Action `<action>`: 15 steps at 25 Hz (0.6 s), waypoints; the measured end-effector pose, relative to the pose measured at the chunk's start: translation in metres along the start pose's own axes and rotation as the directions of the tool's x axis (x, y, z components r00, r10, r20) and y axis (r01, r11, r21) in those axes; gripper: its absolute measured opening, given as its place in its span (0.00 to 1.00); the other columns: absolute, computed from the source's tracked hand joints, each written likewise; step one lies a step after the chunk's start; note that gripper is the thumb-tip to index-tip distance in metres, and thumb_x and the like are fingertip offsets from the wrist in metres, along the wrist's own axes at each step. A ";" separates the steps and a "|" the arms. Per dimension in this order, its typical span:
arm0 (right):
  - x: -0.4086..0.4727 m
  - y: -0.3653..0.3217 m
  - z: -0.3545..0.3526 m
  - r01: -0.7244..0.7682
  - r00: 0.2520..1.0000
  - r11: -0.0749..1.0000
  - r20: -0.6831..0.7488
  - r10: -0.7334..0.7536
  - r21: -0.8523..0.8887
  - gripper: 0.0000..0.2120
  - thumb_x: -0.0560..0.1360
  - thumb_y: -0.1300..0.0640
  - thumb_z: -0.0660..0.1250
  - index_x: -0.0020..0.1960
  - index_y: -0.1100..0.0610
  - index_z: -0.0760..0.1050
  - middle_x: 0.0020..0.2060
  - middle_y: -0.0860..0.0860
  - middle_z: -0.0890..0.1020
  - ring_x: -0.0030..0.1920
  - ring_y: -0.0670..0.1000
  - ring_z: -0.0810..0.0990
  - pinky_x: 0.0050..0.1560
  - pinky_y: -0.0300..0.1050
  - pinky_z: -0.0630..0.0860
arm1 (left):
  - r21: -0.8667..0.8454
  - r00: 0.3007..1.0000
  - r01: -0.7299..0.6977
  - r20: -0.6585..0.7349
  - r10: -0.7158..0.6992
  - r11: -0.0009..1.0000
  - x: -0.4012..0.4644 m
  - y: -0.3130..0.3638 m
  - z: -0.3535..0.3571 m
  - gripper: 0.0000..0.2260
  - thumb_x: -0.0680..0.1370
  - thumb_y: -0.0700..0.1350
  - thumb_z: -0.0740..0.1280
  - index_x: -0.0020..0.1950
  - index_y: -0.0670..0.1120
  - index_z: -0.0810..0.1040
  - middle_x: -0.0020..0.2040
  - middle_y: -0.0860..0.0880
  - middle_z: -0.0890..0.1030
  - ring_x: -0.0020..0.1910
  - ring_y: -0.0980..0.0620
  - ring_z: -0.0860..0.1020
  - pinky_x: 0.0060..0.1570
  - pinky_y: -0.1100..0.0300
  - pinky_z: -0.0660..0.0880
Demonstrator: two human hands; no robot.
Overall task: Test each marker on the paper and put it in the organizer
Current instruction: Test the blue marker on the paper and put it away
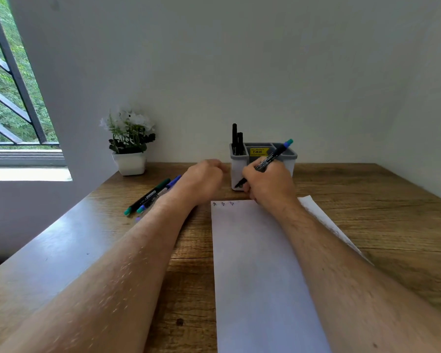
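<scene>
Right hand [267, 184] holds a marker [267, 159] in a writing grip at the paper's [260, 263] far edge; left hand [201, 179] is fisted, contents unclear. Best press lightly beside existing marks.

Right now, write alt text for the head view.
The right hand holds a marker above the top of a paper bearing three small marks, in front of an organizer with two black markers. The left hand is a fist beside loose markers on a wooden table.
</scene>
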State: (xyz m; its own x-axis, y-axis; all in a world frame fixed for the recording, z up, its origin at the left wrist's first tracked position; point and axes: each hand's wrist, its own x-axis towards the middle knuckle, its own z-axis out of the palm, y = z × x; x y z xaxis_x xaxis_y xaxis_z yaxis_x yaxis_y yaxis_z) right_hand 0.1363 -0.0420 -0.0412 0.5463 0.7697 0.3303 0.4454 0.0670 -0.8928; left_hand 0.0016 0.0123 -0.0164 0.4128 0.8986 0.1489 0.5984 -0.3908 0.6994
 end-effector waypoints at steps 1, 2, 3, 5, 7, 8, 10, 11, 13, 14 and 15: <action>0.000 -0.002 -0.001 -0.010 1.000 0.996 -0.007 0.011 0.091 0.03 0.76 0.56 0.66 0.44 0.55 0.77 0.34 0.52 0.84 0.26 0.42 0.79 0.22 0.33 0.70 | -0.159 0.997 0.022 -0.067 -0.033 0.987 0.000 0.000 -0.001 0.16 0.78 0.38 0.58 0.57 0.52 0.81 0.59 0.45 0.80 0.60 0.43 0.76 0.63 0.46 0.73; -0.001 -0.004 -0.002 -0.023 1.000 0.985 -0.009 0.025 0.171 0.02 0.77 0.57 0.66 0.45 0.55 0.76 0.35 0.53 0.84 0.24 0.42 0.79 0.22 0.33 0.70 | -0.299 0.990 0.038 -0.115 -0.075 0.954 0.001 -0.001 -0.004 0.17 0.77 0.36 0.57 0.54 0.51 0.82 0.57 0.45 0.81 0.60 0.42 0.77 0.63 0.44 0.72; -0.001 -0.006 -0.004 -0.037 0.999 0.972 -0.005 0.039 0.231 0.02 0.77 0.58 0.67 0.46 0.55 0.76 0.35 0.54 0.84 0.24 0.42 0.78 0.22 0.34 0.71 | -0.407 0.983 0.044 -0.145 -0.112 0.913 0.003 -0.002 -0.006 0.18 0.77 0.35 0.56 0.51 0.51 0.82 0.52 0.46 0.82 0.54 0.43 0.79 0.61 0.45 0.73; -0.003 -0.010 -0.008 -0.052 0.999 0.952 0.018 0.049 0.303 0.05 0.78 0.56 0.69 0.44 0.56 0.78 0.34 0.55 0.84 0.25 0.46 0.79 0.23 0.37 0.73 | -0.554 0.972 0.042 -0.170 -0.162 0.831 0.004 -0.002 -0.009 0.19 0.78 0.34 0.55 0.48 0.51 0.83 0.47 0.48 0.83 0.38 0.51 0.77 0.48 0.53 0.75; -0.003 -0.012 -0.010 -0.044 0.999 0.935 0.041 0.032 0.351 0.06 0.77 0.55 0.70 0.42 0.55 0.79 0.34 0.55 0.84 0.27 0.49 0.79 0.24 0.40 0.74 | -0.668 0.966 0.050 -0.157 -0.205 0.743 0.005 -0.003 -0.008 0.18 0.80 0.34 0.57 0.49 0.50 0.84 0.47 0.49 0.85 0.34 0.55 0.74 0.39 0.60 0.72; -0.003 -0.013 -0.010 -0.035 0.999 0.923 0.050 0.017 0.382 0.05 0.77 0.56 0.71 0.42 0.55 0.79 0.34 0.54 0.83 0.28 0.49 0.79 0.24 0.40 0.75 | -0.730 0.967 0.051 -0.135 -0.217 0.681 0.006 -0.003 -0.008 0.16 0.80 0.34 0.58 0.51 0.48 0.84 0.48 0.49 0.86 0.36 0.55 0.75 0.38 0.61 0.73; -0.003 -0.014 -0.011 -0.020 0.998 0.887 0.059 -0.008 0.462 0.04 0.77 0.59 0.70 0.43 0.56 0.80 0.35 0.55 0.84 0.30 0.51 0.81 0.26 0.42 0.76 | -0.853 0.971 0.047 -0.083 -0.225 0.519 0.007 -0.004 -0.008 0.13 0.80 0.33 0.61 0.55 0.44 0.83 0.50 0.47 0.86 0.42 0.55 0.79 0.40 0.62 0.77; -0.003 -0.013 -0.011 -0.020 0.998 0.862 0.060 -0.012 0.506 0.04 0.77 0.59 0.69 0.44 0.56 0.81 0.35 0.56 0.85 0.32 0.53 0.82 0.26 0.42 0.77 | -0.902 0.970 0.048 -0.060 -0.235 0.429 0.007 -0.004 -0.008 0.11 0.80 0.33 0.63 0.56 0.42 0.82 0.51 0.45 0.85 0.45 0.54 0.82 0.42 0.62 0.79; -0.002 -0.012 -0.011 -0.035 0.998 0.812 0.067 -0.005 0.583 0.07 0.78 0.57 0.66 0.45 0.57 0.81 0.36 0.57 0.86 0.33 0.54 0.84 0.27 0.42 0.79 | -0.960 0.962 0.054 -0.023 -0.272 0.273 0.006 -0.005 -0.010 0.09 0.79 0.33 0.66 0.57 0.40 0.80 0.52 0.42 0.84 0.50 0.49 0.84 0.42 0.63 0.81; -0.002 -0.012 -0.011 -0.046 0.997 0.789 0.073 0.002 0.613 0.09 0.78 0.56 0.64 0.46 0.58 0.81 0.36 0.57 0.86 0.33 0.54 0.85 0.27 0.42 0.79 | -0.974 0.957 0.057 -0.008 -0.289 0.217 0.006 -0.006 -0.010 0.08 0.78 0.34 0.67 0.57 0.39 0.80 0.52 0.40 0.84 0.51 0.47 0.84 0.40 0.63 0.81; -0.001 -0.011 -0.011 -0.056 0.997 0.770 0.080 0.007 0.635 0.10 0.78 0.56 0.62 0.46 0.58 0.81 0.35 0.58 0.86 0.33 0.53 0.85 0.27 0.41 0.79 | -0.983 0.954 0.058 0.003 -0.301 0.173 0.006 -0.006 -0.010 0.08 0.78 0.35 0.68 0.57 0.38 0.79 0.52 0.40 0.84 0.51 0.47 0.84 0.39 0.63 0.81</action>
State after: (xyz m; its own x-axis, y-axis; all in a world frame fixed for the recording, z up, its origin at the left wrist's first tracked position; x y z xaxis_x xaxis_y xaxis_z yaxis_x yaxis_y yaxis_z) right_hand 0.1387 -0.0508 -0.0280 0.4912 0.8184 0.2984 -0.1382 0.4115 -0.9009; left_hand -0.0067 0.0216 -0.0124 0.2155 0.9739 -0.0711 -0.5474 0.1807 0.8171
